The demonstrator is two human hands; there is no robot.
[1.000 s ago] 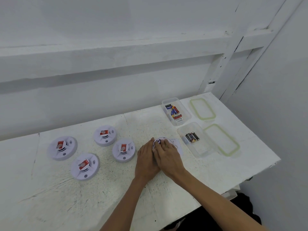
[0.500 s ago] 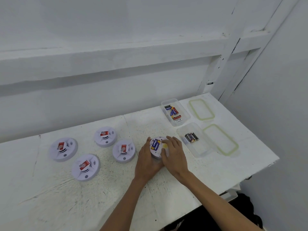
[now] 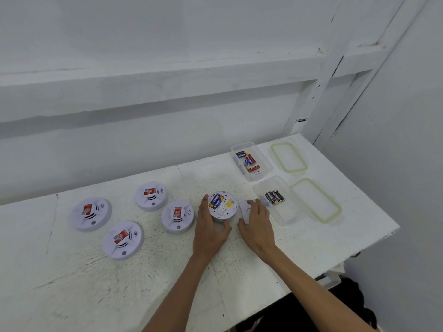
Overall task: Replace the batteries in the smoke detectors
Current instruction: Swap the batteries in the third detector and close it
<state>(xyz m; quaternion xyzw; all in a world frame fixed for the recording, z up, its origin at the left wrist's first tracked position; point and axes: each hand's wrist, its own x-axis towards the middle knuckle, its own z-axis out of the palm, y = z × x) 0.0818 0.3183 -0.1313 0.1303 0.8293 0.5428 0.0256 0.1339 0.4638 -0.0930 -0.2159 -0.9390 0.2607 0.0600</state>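
Observation:
An upturned white smoke detector (image 3: 223, 207) lies mid-table with its back open, and blue batteries (image 3: 215, 201) show inside. My left hand (image 3: 209, 227) grips its left and near side. My right hand (image 3: 256, 221) holds the detached white back cover (image 3: 244, 208) just to the right of it. Several more detectors lie face up to the left, among them one (image 3: 177, 216) nearest my left hand, one (image 3: 151, 195) behind it and one (image 3: 123, 239) near the front. A clear tub (image 3: 279, 200) to the right holds black batteries (image 3: 274, 197).
A second clear tub (image 3: 251, 161) with blue and red batteries stands farther back. Two green-rimmed lids (image 3: 288, 157) (image 3: 316, 199) lie flat at the right. The table's right edge (image 3: 374, 240) drops off near the wall. A white wall rises behind.
Both hands covered the detector a second ago. My right hand has since drawn the back cover off to the right, exposing the batteries, while the left stayed on the detector.

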